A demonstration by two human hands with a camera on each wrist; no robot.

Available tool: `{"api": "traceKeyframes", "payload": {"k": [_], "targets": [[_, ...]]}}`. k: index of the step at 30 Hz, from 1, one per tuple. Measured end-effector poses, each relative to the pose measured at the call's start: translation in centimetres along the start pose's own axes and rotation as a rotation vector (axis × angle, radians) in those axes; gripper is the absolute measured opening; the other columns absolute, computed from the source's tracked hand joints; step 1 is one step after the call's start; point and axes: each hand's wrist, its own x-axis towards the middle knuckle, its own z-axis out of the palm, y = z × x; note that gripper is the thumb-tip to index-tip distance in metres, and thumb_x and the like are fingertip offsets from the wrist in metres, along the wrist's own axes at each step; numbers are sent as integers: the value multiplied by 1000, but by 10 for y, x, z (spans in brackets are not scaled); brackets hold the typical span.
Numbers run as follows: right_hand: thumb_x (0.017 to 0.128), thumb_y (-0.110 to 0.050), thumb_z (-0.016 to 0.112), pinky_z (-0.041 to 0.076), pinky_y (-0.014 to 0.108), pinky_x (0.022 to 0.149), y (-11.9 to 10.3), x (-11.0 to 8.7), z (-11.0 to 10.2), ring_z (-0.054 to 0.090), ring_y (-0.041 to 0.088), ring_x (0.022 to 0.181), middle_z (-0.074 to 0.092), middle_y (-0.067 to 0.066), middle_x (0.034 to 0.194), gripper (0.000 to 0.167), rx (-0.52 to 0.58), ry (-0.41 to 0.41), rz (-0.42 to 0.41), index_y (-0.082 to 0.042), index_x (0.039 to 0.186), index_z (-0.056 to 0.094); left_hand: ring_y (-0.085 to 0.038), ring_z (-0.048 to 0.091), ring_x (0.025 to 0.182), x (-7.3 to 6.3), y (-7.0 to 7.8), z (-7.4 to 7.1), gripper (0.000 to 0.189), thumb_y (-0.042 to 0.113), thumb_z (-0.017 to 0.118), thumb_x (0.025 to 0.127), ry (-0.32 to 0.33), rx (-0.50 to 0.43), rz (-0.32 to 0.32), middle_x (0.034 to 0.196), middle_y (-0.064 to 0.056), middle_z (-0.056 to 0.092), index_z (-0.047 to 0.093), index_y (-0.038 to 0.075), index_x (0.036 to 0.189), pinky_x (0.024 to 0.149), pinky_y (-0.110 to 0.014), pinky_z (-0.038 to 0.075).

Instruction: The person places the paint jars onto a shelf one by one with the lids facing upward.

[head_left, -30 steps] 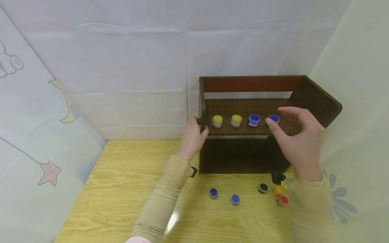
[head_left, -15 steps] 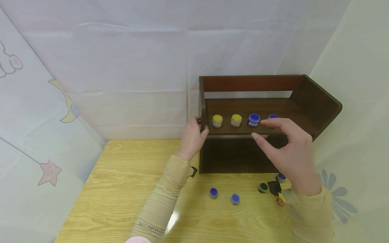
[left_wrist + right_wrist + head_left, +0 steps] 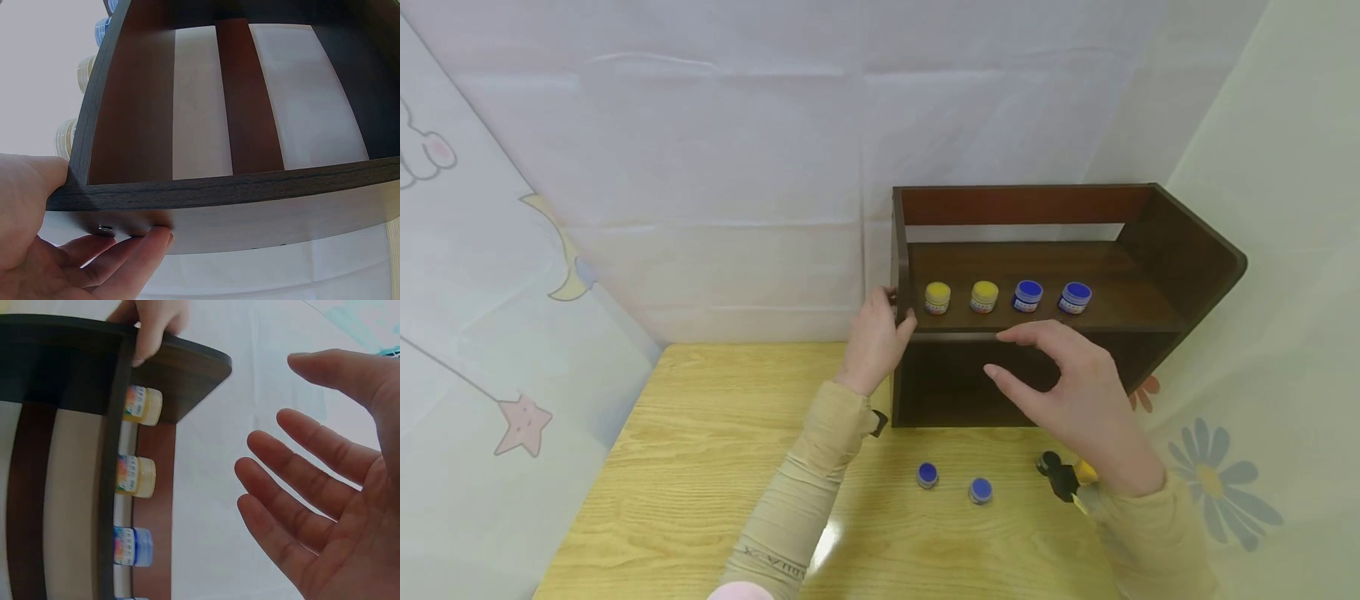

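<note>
Along the front of the upper board of a dark brown wooden shelf (image 3: 1022, 260) stand two yellow paint jars (image 3: 937, 297) and two blue paint jars (image 3: 1027, 297), spaced apart in a row. My left hand (image 3: 874, 343) holds the shelf's left side panel (image 3: 250, 190), its thumb at the front edge and its fingers against the outer face. In front of the lower compartment, my right hand (image 3: 1071, 396) is in the air with thumb and fingers spread and nothing between them. The right wrist view also shows the right hand's fingers (image 3: 300, 469) apart from the jars.
On the wooden table (image 3: 722, 417) before the shelf are two more blue jars (image 3: 927, 476), a dark jar (image 3: 1047, 463) and an orange-yellow jar (image 3: 1086, 472), partly hidden behind the right wrist's mount. Cloth sheets (image 3: 737, 167) hang behind and at both sides.
My right hand has drawn back from the rightmost blue jar on the shelf, moving down and left, so that jar now shows fully. The left hand keeps its place.
</note>
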Motion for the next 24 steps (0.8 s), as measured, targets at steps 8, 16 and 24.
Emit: {"api": "traceKeyframes", "payload": {"k": [8, 16, 24], "targets": [[81, -20, 88, 52, 42, 86, 4, -9, 15, 65, 17, 106, 70, -6, 112, 37, -9, -138, 24, -17, 114, 72, -32, 68, 96, 0, 1, 0, 39, 17, 62, 100, 3, 1, -2, 115, -22, 63, 52, -10, 127, 76, -35, 60], [85, -27, 85, 54, 45, 86, 8, -20, 33, 65, 18, 106, 69, -7, 113, 34, 19, -251, 77, -19, 116, 71, -33, 67, 98, 0, 0, 0, 39, 17, 62, 100, 2, 1, -10, 116, -23, 63, 53, -10, 127, 79, -36, 59], [86, -29, 84, 55, 45, 87, 14, -30, 51, 65, 19, 105, 68, -8, 114, 34, 41, -324, 108, -19, 117, 71, -32, 67, 95, 0, 0, 0, 39, 17, 63, 100, 10, 4, -6, 114, -22, 63, 53, -10, 127, 76, -36, 60]]}}
